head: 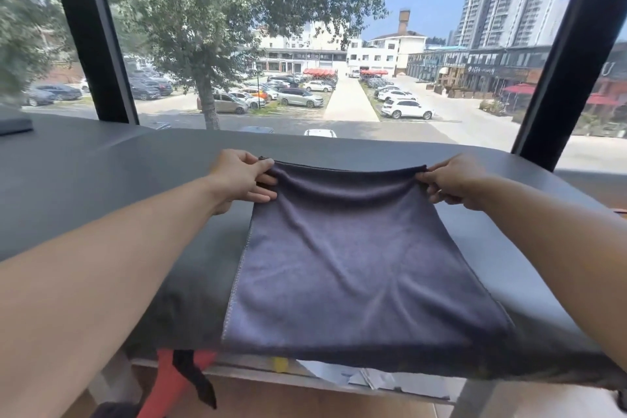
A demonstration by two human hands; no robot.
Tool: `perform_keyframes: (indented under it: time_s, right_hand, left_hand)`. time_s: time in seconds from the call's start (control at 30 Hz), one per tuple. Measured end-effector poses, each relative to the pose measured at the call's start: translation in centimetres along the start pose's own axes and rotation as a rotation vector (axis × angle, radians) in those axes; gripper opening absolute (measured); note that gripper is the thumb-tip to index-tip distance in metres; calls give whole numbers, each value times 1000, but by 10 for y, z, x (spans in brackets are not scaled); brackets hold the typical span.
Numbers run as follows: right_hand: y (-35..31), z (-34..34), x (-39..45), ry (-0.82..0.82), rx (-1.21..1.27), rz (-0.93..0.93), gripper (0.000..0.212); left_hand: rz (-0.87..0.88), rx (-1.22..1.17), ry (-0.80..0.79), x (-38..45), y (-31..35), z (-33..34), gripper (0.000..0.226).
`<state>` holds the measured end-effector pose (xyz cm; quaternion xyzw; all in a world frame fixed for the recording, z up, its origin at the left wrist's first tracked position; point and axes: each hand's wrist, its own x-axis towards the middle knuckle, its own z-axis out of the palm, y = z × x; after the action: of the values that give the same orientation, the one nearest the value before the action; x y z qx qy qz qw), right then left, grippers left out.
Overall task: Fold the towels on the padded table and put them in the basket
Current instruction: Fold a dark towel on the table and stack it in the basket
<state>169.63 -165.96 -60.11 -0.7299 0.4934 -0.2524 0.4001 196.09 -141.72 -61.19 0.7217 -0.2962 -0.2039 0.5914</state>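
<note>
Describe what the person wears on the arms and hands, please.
Both forearms are bare, with no sleeves in view. The left hand wears no glove, ring or watch. The right hand is also gloveless; a small pale glint on one finger may be a ring, but I cannot tell.

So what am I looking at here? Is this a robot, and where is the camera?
No robot here: these are a person's two bare arms. The single picture comes from a wide-angle camera worn on the head, looking forward and down. In front lies a grey padded table beside a big window. On it is a dark blue-grey towel, its near edge reaching the table's front. The left hand and the right hand each pinch a far corner of the towel, lifting that edge slightly. The basket is not in view.
</note>
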Motion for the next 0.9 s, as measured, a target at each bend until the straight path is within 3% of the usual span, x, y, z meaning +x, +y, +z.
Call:
perform_keyframes:
  time_s: [0.23, 0.4, 0.5, 0.53, 0.67, 0.9]
  right_hand:
    - [-2, 19, -11, -18, 322, -27, 30]
    - [5, 21, -32, -80, 476, -31, 25]
    - [8, 20, -50, -47, 591, 13, 64]
    - [10, 20, -55, 9, 640, 13, 64]
    - [24, 16, -64, 126, 762, -2, 21]
    - [34, -9, -89, -60, 613, -13, 26]
  left_hand:
    - [72, -141, 120, 7, -9, 10, 23]
    - [-36, -361, 162, -18, -7, 9, 31]
    - [-89, -426, 176, -45, -9, 11, 20]
    - [-93, -431, 174, -54, -11, 12, 17]
    - [-94, -481, 130, -86, -13, 15, 14]
    - [-66, -312, 89, -121, -15, 20, 11]
